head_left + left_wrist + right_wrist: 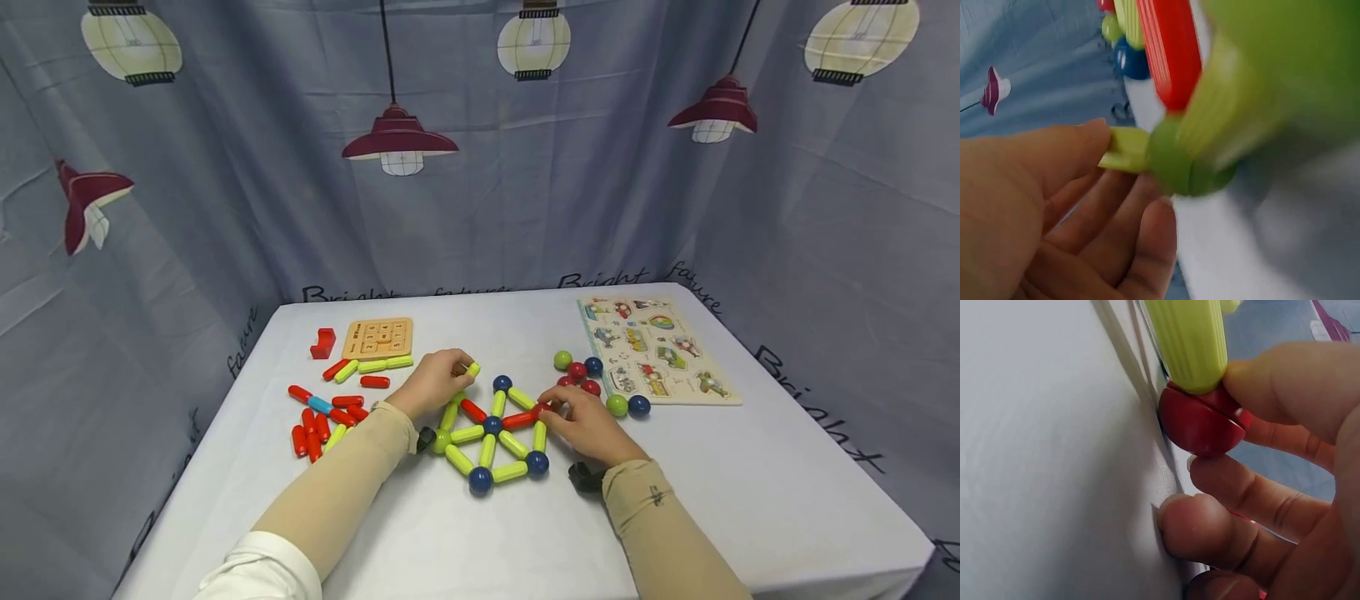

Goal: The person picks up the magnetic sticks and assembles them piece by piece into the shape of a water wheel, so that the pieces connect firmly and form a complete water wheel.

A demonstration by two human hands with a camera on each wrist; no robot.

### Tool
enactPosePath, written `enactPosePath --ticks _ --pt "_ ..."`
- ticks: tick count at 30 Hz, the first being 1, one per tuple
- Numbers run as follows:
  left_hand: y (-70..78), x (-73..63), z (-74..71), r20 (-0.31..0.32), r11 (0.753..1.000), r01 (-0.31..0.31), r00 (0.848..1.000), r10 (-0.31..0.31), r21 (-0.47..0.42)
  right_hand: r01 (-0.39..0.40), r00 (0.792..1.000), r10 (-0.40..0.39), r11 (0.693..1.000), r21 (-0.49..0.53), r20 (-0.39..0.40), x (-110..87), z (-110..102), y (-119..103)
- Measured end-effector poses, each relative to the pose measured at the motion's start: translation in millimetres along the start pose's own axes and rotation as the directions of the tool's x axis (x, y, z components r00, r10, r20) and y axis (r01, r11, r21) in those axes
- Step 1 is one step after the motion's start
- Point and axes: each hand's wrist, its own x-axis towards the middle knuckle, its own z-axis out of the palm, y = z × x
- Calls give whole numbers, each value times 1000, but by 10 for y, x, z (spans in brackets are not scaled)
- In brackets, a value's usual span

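A wheel-like hexagon of magnetic sticks and balls lies on the table, with a blue ball [492, 425] at its hub. My left hand [435, 383] is at its far left corner and pinches a yellow-green stick [472, 369] between thumb and fingers. In the left wrist view that stick [1127, 149] meets a green ball [1175, 156], where a red stick [1172, 50] also ends. At the right corner, my right hand [587, 421] holds a red ball [1204, 422] with thumb and fingertips. A yellow-green stick [1191, 344] joins that ball.
Loose red sticks [310, 421], with a few yellow-green ones and a blue one, lie left. Behind them are a wooden number board [378, 339] and a red block [323, 343]. Loose balls [577, 372] and a picture puzzle board [660, 350] are at the right.
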Motion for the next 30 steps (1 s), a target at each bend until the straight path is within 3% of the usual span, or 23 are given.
enactPosePath --ticks 3,6,11,17,27,30 --pt "-17 24 48 39 999 -35 999 35 16 -6 1000 6 1000 -9 -4 -3 14 1" --pt "-20 32 91 76 992 -91 994 84 92 4 1000 -4 1000 -21 -5 -6 11 -1" --pt "15 16 161 137 957 -169 981 140 235 17 1000 -17 999 -31 -6 0 2 -7" --pt "85 -18 196 147 905 -198 977 152 377 19 1000 -20 999 -42 -2 -3 2 -8" --pt "165 -29 212 138 852 -196 980 147 485 27 1000 -27 999 -45 -2 -9 -9 -3" --pt "170 -41 234 142 808 -215 976 164 548 30 1000 -30 999 -46 -2 -10 -3 5"
